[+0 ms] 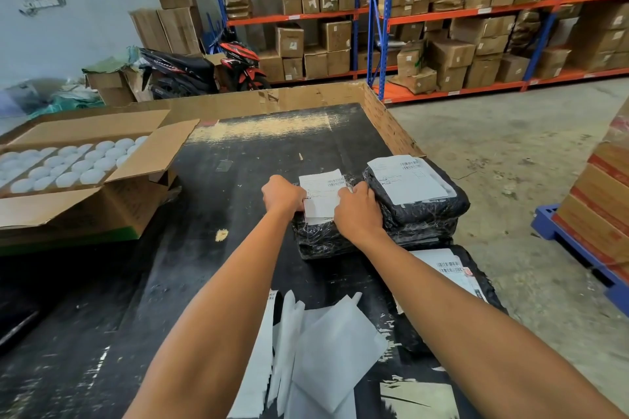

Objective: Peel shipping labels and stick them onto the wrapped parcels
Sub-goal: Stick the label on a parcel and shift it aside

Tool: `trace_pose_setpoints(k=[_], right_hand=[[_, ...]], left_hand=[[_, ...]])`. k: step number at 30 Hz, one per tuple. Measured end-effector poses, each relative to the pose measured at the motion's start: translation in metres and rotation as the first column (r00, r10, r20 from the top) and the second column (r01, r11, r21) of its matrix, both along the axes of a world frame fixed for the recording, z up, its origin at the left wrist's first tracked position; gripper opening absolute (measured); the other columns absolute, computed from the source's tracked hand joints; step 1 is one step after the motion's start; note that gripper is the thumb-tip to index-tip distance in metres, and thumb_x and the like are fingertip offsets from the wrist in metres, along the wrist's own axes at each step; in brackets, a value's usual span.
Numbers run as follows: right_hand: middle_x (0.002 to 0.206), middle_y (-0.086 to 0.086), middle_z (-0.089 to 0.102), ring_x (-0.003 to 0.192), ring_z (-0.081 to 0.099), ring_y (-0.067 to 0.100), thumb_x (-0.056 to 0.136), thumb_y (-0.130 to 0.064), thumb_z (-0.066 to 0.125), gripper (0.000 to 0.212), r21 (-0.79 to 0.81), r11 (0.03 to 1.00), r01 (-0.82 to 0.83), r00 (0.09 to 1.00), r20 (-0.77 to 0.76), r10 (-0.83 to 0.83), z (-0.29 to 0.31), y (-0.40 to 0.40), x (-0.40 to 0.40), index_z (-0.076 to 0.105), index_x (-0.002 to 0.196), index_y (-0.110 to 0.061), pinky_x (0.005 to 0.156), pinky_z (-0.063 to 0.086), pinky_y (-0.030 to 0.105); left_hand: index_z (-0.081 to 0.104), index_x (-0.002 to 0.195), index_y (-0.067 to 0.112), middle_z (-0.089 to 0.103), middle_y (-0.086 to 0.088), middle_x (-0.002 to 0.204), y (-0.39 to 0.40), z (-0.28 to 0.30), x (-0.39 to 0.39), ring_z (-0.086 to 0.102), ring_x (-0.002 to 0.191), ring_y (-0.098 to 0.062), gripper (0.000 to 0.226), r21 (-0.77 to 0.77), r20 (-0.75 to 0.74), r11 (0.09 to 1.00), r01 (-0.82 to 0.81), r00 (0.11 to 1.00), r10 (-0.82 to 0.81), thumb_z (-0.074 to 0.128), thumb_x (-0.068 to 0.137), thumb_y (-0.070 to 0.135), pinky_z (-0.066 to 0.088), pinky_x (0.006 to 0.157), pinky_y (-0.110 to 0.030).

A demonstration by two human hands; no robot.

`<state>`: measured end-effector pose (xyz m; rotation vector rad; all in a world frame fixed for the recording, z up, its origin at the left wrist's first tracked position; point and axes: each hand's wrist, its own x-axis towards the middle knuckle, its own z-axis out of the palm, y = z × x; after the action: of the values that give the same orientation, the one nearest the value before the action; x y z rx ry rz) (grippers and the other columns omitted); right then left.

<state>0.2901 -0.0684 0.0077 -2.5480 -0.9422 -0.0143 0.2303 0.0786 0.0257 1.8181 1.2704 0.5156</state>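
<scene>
A black wrapped parcel (318, 238) lies on the black table (211, 248) in front of me. A white shipping label (323, 192) lies on its top. My left hand (282, 196) holds the label's left edge with curled fingers. My right hand (357, 211) holds its right edge, with the fingers hidden behind the knuckles. To the right sits a stack of black parcels (425, 211) with a label (406, 178) on top. Another labelled parcel (473, 286) lies nearer, partly under my right forearm.
White peeled backing sheets (326, 343) lie piled at the table's near edge. An open carton of white round lids (68, 163) stands at the left. A cardboard wall (388, 119) rims the table's far and right sides. Stacked boxes on a blue pallet (599, 201) stand at right.
</scene>
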Motion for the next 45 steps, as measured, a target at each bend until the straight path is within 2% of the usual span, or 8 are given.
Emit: trace_pose_setpoints(k=[4, 6, 9, 13, 26, 32, 37, 45], right_hand=[[0.138, 0.017, 0.042, 0.127, 0.040, 0.034, 0.099, -0.006, 0.042, 0.036, -0.004, 1.000, -0.010, 1.000, 0.001, 0.010, -0.001, -0.001, 0.000, 0.054, 0.133, -0.005, 0.100, 0.041, 0.040], [0.140, 0.017, 0.042, 0.129, 0.039, 0.034, 0.098, -0.005, 0.043, 0.035, -0.007, 1.000, -0.008, 1.000, 0.015, 0.008, -0.002, 0.000, 0.000, 0.055, 0.131, -0.006, 0.105, 0.036, 0.040], [0.148, 0.016, 0.039, 0.135, 0.038, 0.035, 0.097, -0.002, 0.045, 0.038, 0.009, 0.998, -0.054, 0.998, -0.024, 0.054, -0.004, 0.002, 0.001, 0.053, 0.134, -0.005, 0.106, 0.037, 0.043], [0.160, 0.011, 0.034, 0.149, 0.027, 0.034, 0.097, 0.000, 0.045, 0.051, 0.037, 0.992, -0.123, 0.990, -0.066, 0.125, -0.011, 0.007, 0.009, 0.045, 0.147, -0.008, 0.115, 0.036, 0.046], [0.170, 0.003, 0.015, 0.156, 0.002, 0.038, 0.108, -0.034, 0.027, 0.052, -0.156, 0.985, -0.073, 0.984, -0.172, 0.046, 0.001, 0.055, 0.038, 0.027, 0.159, -0.024, 0.121, 0.019, 0.054], [0.170, 0.006, 0.011, 0.155, -0.001, 0.040, 0.108, -0.040, 0.024, 0.055, -0.183, 0.983, -0.019, 0.982, -0.190, -0.016, -0.001, 0.064, 0.036, 0.022, 0.160, -0.021, 0.121, 0.017, 0.054], [0.171, 0.012, -0.001, 0.156, 0.003, 0.039, 0.109, -0.031, 0.027, 0.056, -0.134, 0.991, 0.007, 0.978, -0.207, -0.035, -0.003, 0.049, 0.029, 0.016, 0.162, -0.017, 0.123, 0.019, 0.052], [0.170, 0.015, 0.000, 0.156, 0.008, 0.033, 0.109, -0.029, 0.028, 0.053, -0.006, 1.000, -0.003, 0.978, -0.207, 0.002, -0.011, 0.032, 0.026, 0.020, 0.160, -0.019, 0.122, 0.021, 0.050]], left_hand=[[0.062, 0.079, 0.002, 0.072, -0.017, 0.090, -0.007, 0.012, -0.004, 0.075, 0.072, -0.033, 0.004, 0.148, -0.164, 0.982, 0.121, 0.982, -0.096, 0.059, 0.079, 0.005, 0.065, 0.069, -0.046], [0.059, 0.093, 0.004, 0.059, -0.018, 0.115, -0.015, 0.017, -0.007, 0.070, 0.093, -0.039, 0.008, 0.271, -0.320, 0.936, 0.226, 0.938, -0.134, 0.055, 0.091, 0.010, 0.059, 0.079, -0.043], [0.045, 0.147, 0.022, 0.033, -0.015, 0.153, -0.023, 0.013, -0.005, 0.042, 0.135, -0.040, 0.043, 0.361, -0.466, 0.818, 0.449, 0.846, -0.259, 0.039, 0.107, 0.034, 0.041, 0.102, -0.055], [0.013, 0.159, 0.049, -0.011, 0.002, 0.172, -0.020, -0.010, 0.002, -0.010, 0.157, -0.034, 0.052, 0.158, -0.620, 0.761, 0.630, 0.663, -0.420, 0.013, 0.108, 0.053, -0.004, 0.120, -0.070], [0.020, 0.158, 0.048, -0.003, -0.007, 0.172, 0.013, -0.027, 0.005, -0.007, 0.157, -0.037, 0.055, 0.116, -0.470, 0.865, 0.488, 0.794, -0.385, 0.017, 0.104, 0.057, -0.005, 0.116, -0.074], [0.018, 0.160, 0.037, 0.021, -0.016, 0.166, 0.016, -0.033, 0.009, 0.021, 0.151, -0.041, 0.063, 0.082, -0.416, 0.908, 0.412, 0.841, -0.345, 0.023, 0.102, 0.061, 0.016, 0.118, -0.066], [0.045, 0.138, -0.001, 0.056, -0.021, 0.137, 0.008, -0.032, 0.012, 0.056, 0.122, -0.039, 0.058, -0.032, -0.092, 0.985, 0.170, 0.981, -0.173, 0.051, 0.099, 0.043, 0.048, 0.096, -0.042], [0.045, 0.146, 0.023, 0.054, -0.001, 0.129, -0.001, -0.032, 0.012, 0.059, 0.113, -0.025, 0.073, -0.274, 0.382, 0.961, 0.044, 0.922, 0.067, 0.080, 0.082, 0.026, 0.053, 0.095, -0.040]])
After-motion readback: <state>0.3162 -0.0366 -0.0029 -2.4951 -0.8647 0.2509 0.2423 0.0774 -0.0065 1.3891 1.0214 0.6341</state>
